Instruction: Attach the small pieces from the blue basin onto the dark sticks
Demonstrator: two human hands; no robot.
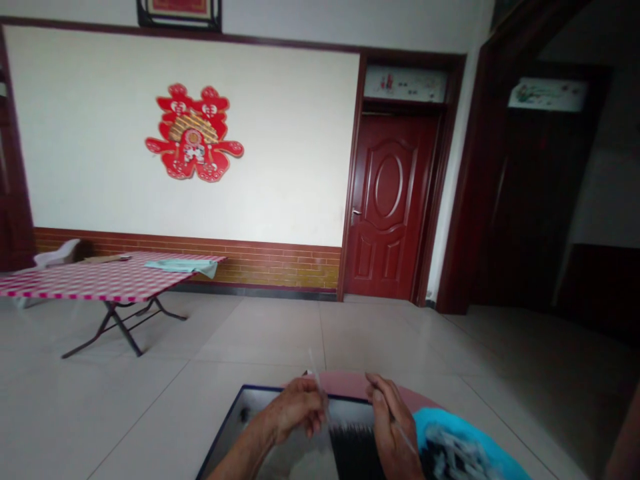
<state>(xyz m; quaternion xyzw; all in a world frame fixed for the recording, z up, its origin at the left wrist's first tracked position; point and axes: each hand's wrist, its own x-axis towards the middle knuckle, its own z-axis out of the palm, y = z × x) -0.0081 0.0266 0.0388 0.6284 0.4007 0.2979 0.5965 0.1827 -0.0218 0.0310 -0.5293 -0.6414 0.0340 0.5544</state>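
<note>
At a pink round-edged tabletop (345, 381) in a tiled room, a person's two bare hands work above one shallow tray (225, 427) with a dark blue rim. The left hand (303, 408), over the tray's middle, pinches one thin clear strip (315, 368) between thumb and fingers, its free end pointing up. The right hand (393, 427) is partly curled over the tray's right side, beside one block of black bristly pieces (353, 447), too many and too fine to count. One thin pale strip (405, 437) crosses that hand near the thumb; whether the fingers grip it cannot be told. To the right, just beside the hand, one bright blue container (425, 419) holds a jumble of dark and pale pieces (457, 453), too blurred to count. Well apart at left stands one folding table (120, 287) under a checkered cover, bearing one pale green cloth (183, 265). Beyond, one red ornament (194, 133) hangs on the wall, left of one closed red door (387, 207).
</note>
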